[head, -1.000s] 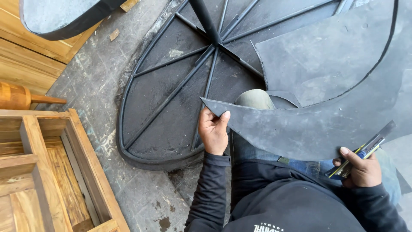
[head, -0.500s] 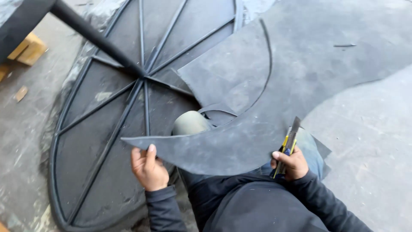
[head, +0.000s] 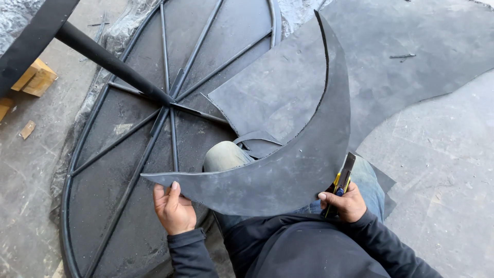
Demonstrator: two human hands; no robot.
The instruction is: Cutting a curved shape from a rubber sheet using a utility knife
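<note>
My left hand [head: 175,208] pinches the narrow tip of the crescent-shaped dark sheet [head: 288,175], keeping it lifted across my knees (it would likely sag otherwise). My right hand [head: 346,202] steadies the wider end while clenched around the yellow utility knife [head: 340,183].

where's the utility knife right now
In the head view, lower right: the utility knife is in the right hand, at the crescent-shaped dark sheet's lower edge.
</note>
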